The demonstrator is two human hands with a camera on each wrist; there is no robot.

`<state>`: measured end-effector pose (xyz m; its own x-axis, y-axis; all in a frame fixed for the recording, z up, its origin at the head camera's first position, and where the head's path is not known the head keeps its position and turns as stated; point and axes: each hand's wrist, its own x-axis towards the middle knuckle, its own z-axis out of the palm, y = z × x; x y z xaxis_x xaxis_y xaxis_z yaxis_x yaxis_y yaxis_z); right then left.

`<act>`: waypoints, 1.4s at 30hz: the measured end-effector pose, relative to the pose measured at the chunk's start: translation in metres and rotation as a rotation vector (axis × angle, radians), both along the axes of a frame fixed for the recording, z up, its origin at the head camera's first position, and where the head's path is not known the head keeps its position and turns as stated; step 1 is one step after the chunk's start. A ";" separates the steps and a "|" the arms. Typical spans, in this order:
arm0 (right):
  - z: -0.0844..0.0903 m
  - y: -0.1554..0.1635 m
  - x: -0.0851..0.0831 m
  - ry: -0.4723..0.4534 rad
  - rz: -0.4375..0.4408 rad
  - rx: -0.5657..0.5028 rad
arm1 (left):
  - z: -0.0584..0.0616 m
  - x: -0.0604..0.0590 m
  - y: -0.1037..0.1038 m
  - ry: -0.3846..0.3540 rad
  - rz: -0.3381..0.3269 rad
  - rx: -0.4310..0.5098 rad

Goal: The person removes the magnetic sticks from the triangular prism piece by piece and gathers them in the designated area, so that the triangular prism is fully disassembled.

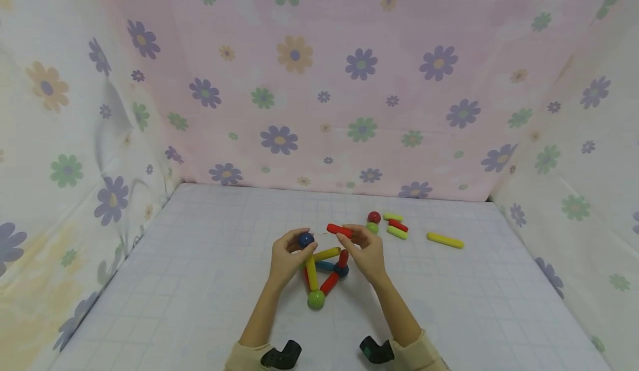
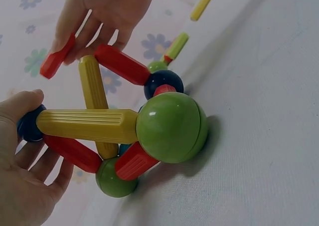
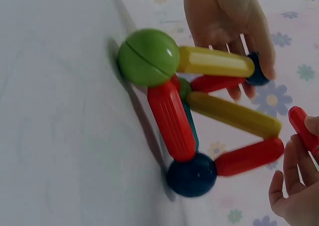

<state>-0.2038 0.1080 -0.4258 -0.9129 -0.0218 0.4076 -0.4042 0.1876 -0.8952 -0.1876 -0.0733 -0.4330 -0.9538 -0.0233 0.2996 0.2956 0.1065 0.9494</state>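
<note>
My left hand pinches a dark blue ball at the top of a frame of sticks and balls. From that ball a yellow stick runs down to a green ball on the table, and a red stick to a second green ball. Another yellow stick slants up, its upper end close to that of a red stick rising from a lower blue ball. Red and blue sticks join the base. Between thumb and fingers my right hand holds a loose red stick, apart from the left hand's ball.
Behind the right hand lie a red ball, a green ball, and short sticks: yellow-green and red. A long yellow stick lies farther right. Flowered cloth walls the table's back and sides.
</note>
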 end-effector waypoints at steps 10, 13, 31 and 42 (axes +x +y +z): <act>-0.007 0.046 -0.007 -0.103 0.023 -0.019 | 0.000 -0.001 -0.001 -0.022 0.002 -0.005; -0.011 0.061 -0.009 -0.118 0.011 0.000 | 0.000 -0.001 -0.001 -0.022 -0.004 -0.003; -0.046 0.133 -0.026 -0.344 -0.107 0.055 | 0.001 -0.002 -0.002 -0.041 -0.001 -0.009; -0.078 0.148 -0.046 -0.409 -0.206 0.083 | 0.002 -0.001 -0.001 -0.052 0.001 -0.020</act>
